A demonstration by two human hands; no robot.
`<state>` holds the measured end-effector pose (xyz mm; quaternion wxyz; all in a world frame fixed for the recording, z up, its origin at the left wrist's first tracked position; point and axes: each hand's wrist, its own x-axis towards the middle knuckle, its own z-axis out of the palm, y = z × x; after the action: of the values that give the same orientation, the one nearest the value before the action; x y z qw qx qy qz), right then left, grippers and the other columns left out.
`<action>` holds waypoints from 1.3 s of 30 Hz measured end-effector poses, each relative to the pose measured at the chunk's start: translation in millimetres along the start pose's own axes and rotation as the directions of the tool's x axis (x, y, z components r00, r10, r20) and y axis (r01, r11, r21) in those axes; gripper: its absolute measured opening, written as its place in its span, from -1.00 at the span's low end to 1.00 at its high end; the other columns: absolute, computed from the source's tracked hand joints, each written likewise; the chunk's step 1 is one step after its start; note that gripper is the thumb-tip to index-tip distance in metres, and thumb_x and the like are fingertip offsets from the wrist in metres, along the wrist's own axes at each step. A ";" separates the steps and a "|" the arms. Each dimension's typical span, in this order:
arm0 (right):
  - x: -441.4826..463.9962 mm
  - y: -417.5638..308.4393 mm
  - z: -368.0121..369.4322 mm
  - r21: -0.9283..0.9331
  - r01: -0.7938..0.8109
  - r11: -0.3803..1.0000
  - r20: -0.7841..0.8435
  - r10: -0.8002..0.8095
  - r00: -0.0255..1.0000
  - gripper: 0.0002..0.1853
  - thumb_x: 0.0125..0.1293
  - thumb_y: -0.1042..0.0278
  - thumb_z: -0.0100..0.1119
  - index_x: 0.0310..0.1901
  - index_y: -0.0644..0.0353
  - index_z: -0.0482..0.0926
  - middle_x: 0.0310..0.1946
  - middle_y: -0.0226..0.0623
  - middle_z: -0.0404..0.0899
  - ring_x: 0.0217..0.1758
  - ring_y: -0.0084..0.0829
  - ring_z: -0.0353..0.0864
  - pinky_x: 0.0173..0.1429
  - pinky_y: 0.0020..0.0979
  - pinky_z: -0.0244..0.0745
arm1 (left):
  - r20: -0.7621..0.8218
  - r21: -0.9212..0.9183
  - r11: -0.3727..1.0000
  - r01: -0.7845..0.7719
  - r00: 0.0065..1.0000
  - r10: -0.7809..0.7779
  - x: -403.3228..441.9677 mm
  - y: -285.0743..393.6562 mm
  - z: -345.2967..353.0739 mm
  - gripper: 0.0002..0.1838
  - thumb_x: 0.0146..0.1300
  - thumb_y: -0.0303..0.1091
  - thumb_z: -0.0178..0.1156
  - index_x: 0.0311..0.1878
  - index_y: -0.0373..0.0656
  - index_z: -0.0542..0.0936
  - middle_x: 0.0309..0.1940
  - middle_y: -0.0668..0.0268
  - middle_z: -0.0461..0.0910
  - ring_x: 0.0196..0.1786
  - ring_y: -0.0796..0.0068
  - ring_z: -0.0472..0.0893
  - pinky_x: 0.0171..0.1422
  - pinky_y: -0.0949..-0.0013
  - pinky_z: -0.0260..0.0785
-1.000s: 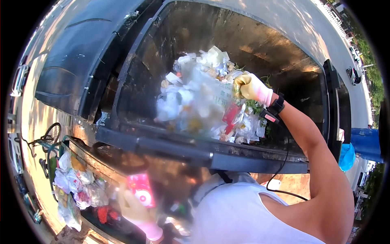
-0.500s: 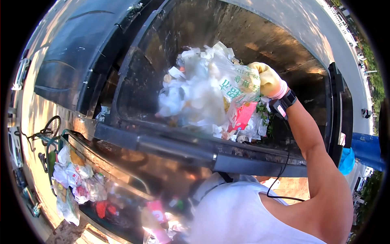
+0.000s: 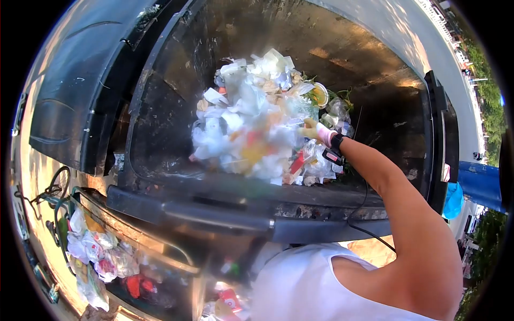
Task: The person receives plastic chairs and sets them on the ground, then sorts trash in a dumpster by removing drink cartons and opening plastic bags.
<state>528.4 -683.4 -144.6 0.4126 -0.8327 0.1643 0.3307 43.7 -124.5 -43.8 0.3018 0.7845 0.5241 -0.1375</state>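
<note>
My right hand (image 3: 317, 131), in a pale yellow and pink glove, reaches into a large dark bin (image 3: 342, 59). Its fingers are pinched together at the right side of a heap of mixed waste (image 3: 230, 117); what they hold is too small to make out. A red and white packet (image 3: 297, 162) lies just below that hand. At the bottom, my left hand (image 3: 223, 310) is partly visible and blurred, with a pink box (image 3: 231, 299) in its fingers, over a second, lower container. Dirt on the lens blurs the heap's centre.
A thick dark rim (image 3: 214, 216) runs between my body and the bin. Tied plastic bags (image 3: 99, 249) and a red bag (image 3: 136, 285) sit at lower left. A black cable (image 3: 356, 227) hangs from my right wrist. A blue barrel (image 3: 482, 184) stands at right.
My right hand has moved left and down, and the green-printed bag is no longer stretched out from it. My left hand has moved right and down with the pink box. The view has shifted slightly.
</note>
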 end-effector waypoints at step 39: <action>-88.9 -88.2 -46.4 -0.038 -0.034 0.999 -0.044 0.032 0.999 -0.35 0.33 -0.07 0.40 0.30 0.21 0.59 -0.10 -0.21 0.76 -0.27 -0.38 0.76 -0.19 -0.30 0.62 | -0.044 -0.334 0.941 -0.059 0.998 0.047 15.8 136.8 -45.2 -0.58 0.60 -0.17 0.14 0.21 -0.35 0.70 0.01 0.23 0.78 -0.05 0.43 0.74 0.09 0.36 0.62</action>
<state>531.2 -666.9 -12.2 0.3874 -0.8446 0.1804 0.3225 169.5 -121.7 28.1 0.4251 0.7377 0.5239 -0.0243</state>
